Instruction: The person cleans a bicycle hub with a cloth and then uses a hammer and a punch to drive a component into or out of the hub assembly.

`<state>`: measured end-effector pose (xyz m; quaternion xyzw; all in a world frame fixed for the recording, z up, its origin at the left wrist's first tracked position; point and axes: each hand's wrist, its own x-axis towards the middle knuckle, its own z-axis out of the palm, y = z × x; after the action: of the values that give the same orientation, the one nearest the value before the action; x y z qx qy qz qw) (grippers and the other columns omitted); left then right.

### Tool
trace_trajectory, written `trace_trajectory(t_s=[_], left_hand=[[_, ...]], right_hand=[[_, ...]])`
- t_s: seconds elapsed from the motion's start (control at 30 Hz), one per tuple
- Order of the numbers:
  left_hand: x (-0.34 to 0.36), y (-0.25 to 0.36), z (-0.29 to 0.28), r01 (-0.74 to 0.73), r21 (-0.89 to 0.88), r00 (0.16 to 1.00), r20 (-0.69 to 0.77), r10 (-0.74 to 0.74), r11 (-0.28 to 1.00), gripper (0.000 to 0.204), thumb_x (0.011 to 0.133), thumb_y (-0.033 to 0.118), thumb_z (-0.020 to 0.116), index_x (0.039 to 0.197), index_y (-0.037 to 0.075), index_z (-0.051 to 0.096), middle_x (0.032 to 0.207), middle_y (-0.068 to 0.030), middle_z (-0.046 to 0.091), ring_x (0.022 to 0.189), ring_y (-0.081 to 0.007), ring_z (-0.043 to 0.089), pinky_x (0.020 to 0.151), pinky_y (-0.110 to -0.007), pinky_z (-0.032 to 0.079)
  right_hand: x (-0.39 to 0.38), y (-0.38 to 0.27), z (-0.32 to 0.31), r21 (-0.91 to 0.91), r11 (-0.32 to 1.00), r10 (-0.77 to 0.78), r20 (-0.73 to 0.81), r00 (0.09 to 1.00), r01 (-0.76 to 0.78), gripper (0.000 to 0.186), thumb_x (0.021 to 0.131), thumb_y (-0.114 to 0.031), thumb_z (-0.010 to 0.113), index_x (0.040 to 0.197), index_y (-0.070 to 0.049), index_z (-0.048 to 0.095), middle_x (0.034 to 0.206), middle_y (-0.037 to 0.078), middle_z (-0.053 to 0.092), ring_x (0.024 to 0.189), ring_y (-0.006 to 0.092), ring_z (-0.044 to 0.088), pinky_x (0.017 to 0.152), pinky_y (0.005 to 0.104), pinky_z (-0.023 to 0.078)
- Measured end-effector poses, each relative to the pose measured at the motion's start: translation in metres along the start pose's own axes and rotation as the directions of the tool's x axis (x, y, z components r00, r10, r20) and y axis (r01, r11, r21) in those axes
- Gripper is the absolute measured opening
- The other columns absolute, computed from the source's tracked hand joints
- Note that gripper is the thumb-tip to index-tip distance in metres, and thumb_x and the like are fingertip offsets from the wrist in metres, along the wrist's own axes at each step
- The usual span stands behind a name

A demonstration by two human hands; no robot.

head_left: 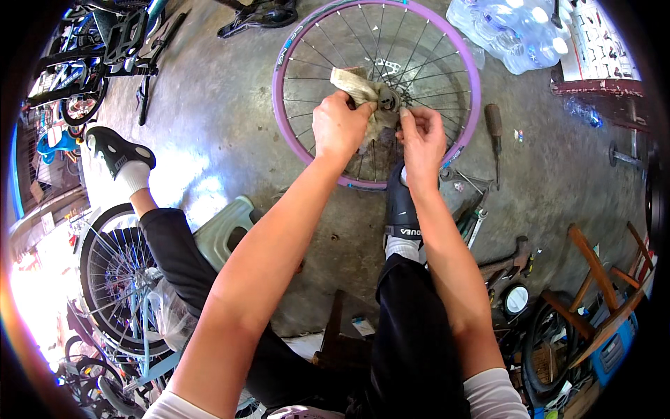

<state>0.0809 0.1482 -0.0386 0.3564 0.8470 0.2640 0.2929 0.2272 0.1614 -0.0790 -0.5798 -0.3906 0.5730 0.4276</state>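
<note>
My left hand (338,127) is closed on a dirty beige rag (354,85) above the middle of a bicycle wheel. A small dark, roundish metal part (389,102) shows against the cloth; its exact kind is unclear. At the right side of this part, my right hand (423,140) has thumb and forefinger pinched together, and what sits between them is too small to name. Below both hands lies the wheel, with a purple rim (474,91), thin dark spokes and a silver brake disc (384,67). Rag and hands hide much of its hub.
A screwdriver (493,129), wrenches (477,225) and a hammer (518,257) lie on the concrete floor at right. Wrapped water bottles (509,35) stand at the far right. A green-grey plastic stool (222,229) and bicycles (118,279) are at left. My shoe (403,209) nearly meets the rim.
</note>
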Motion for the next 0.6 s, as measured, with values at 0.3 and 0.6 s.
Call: trace_trajectory(t_s=[0.3, 0.6], left_hand=[[0.006, -0.013, -0.001, 0.139, -0.226, 0.984, 0.137, -0.11, 0.964, 0.031, 0.082, 0.025, 0.084, 0.091, -0.004, 0.076, 0.077, -0.0147, 0.077, 0.071, -0.0249, 0.075, 0.07, -0.037, 0.058], [-0.026, -0.026, -0.006, 0.313, -0.575, 0.939, 0.304, -0.158, 0.756, 0.02, 0.096, 0.017, 0.078, 0.104, 0.0, 0.072, 0.092, -0.0052, 0.074, 0.08, -0.0121, 0.067, 0.069, -0.027, 0.054]], right_hand=[[-0.024, 0.003, 0.004, 0.073, 0.913, 0.384, 0.178, 0.906, -0.401, 0.028, 0.098, -0.025, 0.074, 0.103, 0.001, 0.065, 0.081, 0.005, 0.066, 0.056, 0.0108, 0.059, 0.049, 0.0262, 0.043], [-0.035, 0.008, -0.001, 0.03, 0.958, 0.285, 0.041, 0.958, -0.287, 0.02, 0.098, -0.018, 0.073, 0.097, 0.001, 0.067, 0.077, 0.003, 0.065, 0.055, 0.0092, 0.056, 0.049, 0.026, 0.044]])
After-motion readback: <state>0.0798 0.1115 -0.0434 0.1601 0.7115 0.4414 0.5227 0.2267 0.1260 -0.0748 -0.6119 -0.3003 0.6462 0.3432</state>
